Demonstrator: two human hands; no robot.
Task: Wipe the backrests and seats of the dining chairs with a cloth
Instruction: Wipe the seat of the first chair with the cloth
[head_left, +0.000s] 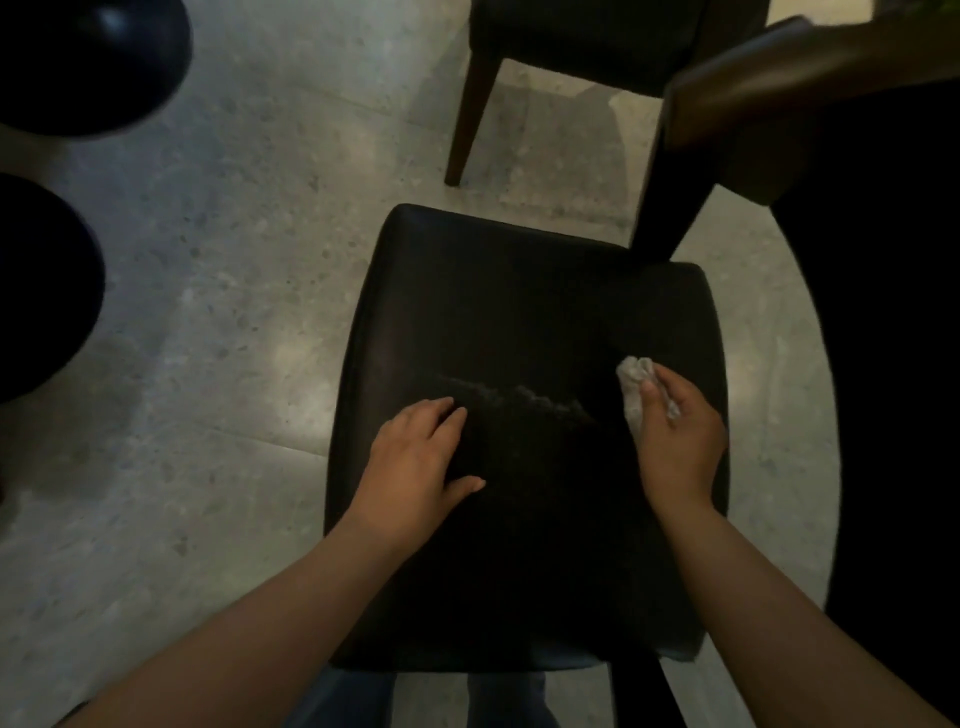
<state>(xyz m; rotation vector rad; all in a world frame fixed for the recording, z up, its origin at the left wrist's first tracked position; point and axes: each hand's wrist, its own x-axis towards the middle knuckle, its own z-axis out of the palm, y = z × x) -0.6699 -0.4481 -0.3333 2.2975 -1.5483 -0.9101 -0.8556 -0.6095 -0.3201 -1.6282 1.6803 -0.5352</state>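
My right hand (678, 441) is clenched around the crumpled white cloth (632, 387) and presses it onto the black seat (519, 306), near the seat's 3 o'clock edge. The cloth's long axis runs roughly 12 to 6 o'clock, and its bunched end pokes out toward 12. My left hand (415, 460) lies flat and relaxed on the seat at 9 o'clock, fingers aimed toward 2, holding nothing.
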